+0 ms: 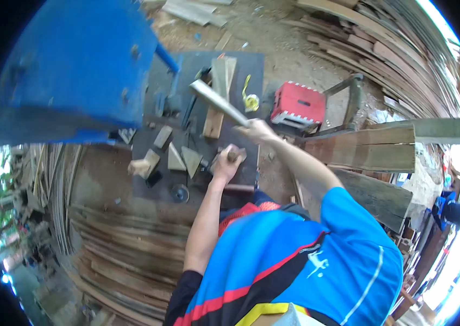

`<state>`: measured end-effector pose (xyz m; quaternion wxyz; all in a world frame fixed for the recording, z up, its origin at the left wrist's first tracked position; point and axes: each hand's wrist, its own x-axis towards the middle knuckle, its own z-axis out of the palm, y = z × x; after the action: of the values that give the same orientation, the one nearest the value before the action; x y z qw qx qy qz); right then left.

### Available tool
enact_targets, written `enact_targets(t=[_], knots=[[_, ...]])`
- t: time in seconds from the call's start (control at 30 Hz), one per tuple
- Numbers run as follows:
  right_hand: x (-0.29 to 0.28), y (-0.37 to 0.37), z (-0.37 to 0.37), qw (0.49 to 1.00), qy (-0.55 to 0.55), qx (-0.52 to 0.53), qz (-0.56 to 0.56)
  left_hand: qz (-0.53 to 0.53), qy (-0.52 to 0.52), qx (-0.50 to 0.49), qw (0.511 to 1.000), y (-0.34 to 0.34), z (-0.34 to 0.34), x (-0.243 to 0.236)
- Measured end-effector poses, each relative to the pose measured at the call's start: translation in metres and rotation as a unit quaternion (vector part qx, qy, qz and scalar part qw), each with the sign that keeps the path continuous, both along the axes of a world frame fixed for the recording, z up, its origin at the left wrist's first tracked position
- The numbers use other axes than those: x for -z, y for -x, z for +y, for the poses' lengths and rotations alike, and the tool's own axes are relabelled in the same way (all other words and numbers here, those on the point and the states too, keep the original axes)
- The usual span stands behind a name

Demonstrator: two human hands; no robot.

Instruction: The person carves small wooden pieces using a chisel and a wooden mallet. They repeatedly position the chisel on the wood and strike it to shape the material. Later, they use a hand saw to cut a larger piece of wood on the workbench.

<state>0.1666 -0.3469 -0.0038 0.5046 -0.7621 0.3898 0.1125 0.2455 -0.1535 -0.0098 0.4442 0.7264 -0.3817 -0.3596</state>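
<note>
My right hand (258, 131) is closed around one end of a long, narrow wooden strip (219, 102), which slants up and to the left over the dark worktable (156, 155). Close to the table's near right part, my left hand (224, 167) grips a brown wooden piece with a rounded end (233, 156); the fingers hide most of it. Beyond the hands lies a thick wooden board (213, 124). Triangular wood offcuts (175, 157) and a small wooden block (162, 136) rest left of my left hand. A round metal disc (180, 193) sits at the near edge.
A large blue machine housing (77, 65) overhangs the table's left side. A yellow tape measure (251, 102) lies at the far right of the table. Beyond it stands a red folding stool (299, 103). Stacked planks (371, 43) fill the far right; more boards (126, 233) lie at the lower left.
</note>
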Motion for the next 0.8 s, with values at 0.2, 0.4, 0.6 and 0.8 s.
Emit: enact_targets(t=[0.2,0.4,0.6,0.8], knots=[[-0.096,0.131,0.015,0.99,0.136,0.035,-0.01,-0.031,0.004,-0.039,0.999,0.001,0.003,-0.005],[-0.154,0.184,0.061,0.984,0.109,0.064,-0.123,-0.037,0.026,-0.032,0.998,0.002,0.009,0.016],[-0.133,0.194,0.087,0.996,0.085,-0.002,0.014,-0.033,-0.009,-0.048,0.998,0.005,0.012,0.012],[-0.141,0.2,0.091,0.995,0.045,0.056,-0.072,-0.016,0.024,-0.041,0.999,0.004,0.008,0.002]])
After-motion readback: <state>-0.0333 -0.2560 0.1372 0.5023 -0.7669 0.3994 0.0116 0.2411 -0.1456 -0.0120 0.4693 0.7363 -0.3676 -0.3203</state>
